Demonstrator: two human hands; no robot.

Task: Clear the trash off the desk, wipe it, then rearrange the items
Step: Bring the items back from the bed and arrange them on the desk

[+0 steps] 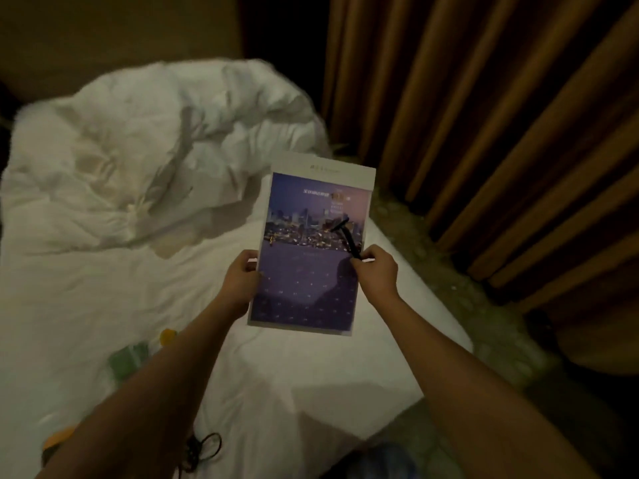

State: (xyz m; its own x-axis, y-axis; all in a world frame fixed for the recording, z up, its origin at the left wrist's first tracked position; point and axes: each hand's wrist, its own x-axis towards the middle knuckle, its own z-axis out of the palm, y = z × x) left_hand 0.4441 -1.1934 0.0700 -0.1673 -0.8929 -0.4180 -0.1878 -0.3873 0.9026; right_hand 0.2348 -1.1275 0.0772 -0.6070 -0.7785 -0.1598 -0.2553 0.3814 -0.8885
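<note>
Brochure [311, 250] sits held in the air over the near right corner of the bed [311, 368], face up toward the person, long axis running away from them and leaning slightly right at the far end. Left hand [240, 276] grips its left edge about midway down, thumb on top, fingers curled under. Right hand [375, 271] pinches the right edge at the same level and also clamps a thin black razor [345, 235] against the cover; the razor's head points up-left across the city photo. Both hands equally close to it, one each side, so either could carry it alone; the right is loaded with two things, so I'd judge the left the freer one to let go. No desk in view, so the brochure is well away from where it must end up. Outward: rumpled duvet [148, 150] heaped at the far left of the bed, a blurred green-and-orange packet [135, 357] and a black cord [200, 451] lying near left, brown curtain [501, 115] on the right, carpet [432, 264] between bed and curtain.
</note>
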